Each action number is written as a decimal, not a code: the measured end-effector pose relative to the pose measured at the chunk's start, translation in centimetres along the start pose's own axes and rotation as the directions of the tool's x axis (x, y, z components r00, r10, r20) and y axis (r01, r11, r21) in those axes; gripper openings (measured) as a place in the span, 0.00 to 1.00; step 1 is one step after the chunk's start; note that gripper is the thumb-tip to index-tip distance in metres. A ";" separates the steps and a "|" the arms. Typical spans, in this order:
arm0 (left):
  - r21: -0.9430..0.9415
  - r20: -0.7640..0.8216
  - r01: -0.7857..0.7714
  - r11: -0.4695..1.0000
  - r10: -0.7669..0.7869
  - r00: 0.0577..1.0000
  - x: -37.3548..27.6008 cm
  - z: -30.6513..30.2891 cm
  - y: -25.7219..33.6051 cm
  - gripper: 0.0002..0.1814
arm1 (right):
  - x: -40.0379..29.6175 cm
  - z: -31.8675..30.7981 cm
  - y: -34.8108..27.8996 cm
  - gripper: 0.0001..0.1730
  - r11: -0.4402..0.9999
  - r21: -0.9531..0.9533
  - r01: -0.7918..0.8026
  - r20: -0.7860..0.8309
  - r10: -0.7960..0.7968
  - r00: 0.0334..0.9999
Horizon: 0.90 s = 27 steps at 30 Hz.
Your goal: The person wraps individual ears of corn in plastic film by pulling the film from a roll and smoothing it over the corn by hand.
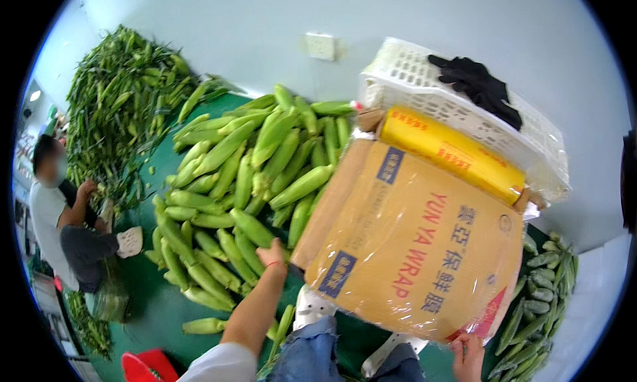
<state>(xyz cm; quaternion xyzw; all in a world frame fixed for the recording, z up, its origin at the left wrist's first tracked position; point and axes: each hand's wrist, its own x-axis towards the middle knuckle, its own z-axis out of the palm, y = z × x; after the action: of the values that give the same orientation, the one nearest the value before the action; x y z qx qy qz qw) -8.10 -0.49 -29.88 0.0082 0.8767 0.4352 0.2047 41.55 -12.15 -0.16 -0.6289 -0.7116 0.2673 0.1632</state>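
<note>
My left hand [272,256] grips the lower end of a green-husked ear of corn [252,227] at the near right of a large corn pile [219,193]. At the near edge of a cardboard box [413,242], my right hand [468,354] has its fingers closed on the clear cling film [443,334]. That film lies over the box top, wrinkled and shiny. A yellow-printed roll of cling film [453,153] rests along the box's far side. What the box stands on is mostly hidden.
Behind the roll stands a white plastic basket [398,63] with black gloves [477,88] on it. Wrapped corn [537,302] lies at right. A person [50,198] sits at left beside a tall heap of husks [124,88]. A red object [149,366] is on the green floor [159,302].
</note>
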 end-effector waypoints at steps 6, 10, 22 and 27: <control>-0.379 0.422 -0.576 0.724 0.689 0.589 -6.7 -14.1 12.6 0.34 | -2.9 0.9 -1.1 0.05 0.989 -0.106 -0.099 -0.298 0.063 0.953; -0.279 0.689 -0.960 0.016 0.700 -0.189 -21.4 -14.5 23.1 0.36 | -3.1 2.5 0.3 0.04 0.988 0.042 -0.146 -0.325 0.152 0.934; -0.607 0.718 -0.762 -0.226 0.255 -0.647 -29.2 -5.7 23.2 0.31 | 7.9 -0.5 -3.2 0.26 0.954 -0.174 0.244 -0.270 -0.284 0.920; -0.343 0.559 -0.939 0.041 0.812 -0.169 -27.9 -11.6 18.4 0.34 | 11.9 -0.6 -1.7 0.37 0.912 -0.370 0.178 -0.214 -0.270 0.939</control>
<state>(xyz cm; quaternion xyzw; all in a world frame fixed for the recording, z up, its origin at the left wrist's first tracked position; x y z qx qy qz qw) 10.16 -3.26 0.31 0.7728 0.5254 0.3327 0.1268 38.68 -0.45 0.04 -0.5908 -0.7875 0.0329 0.1723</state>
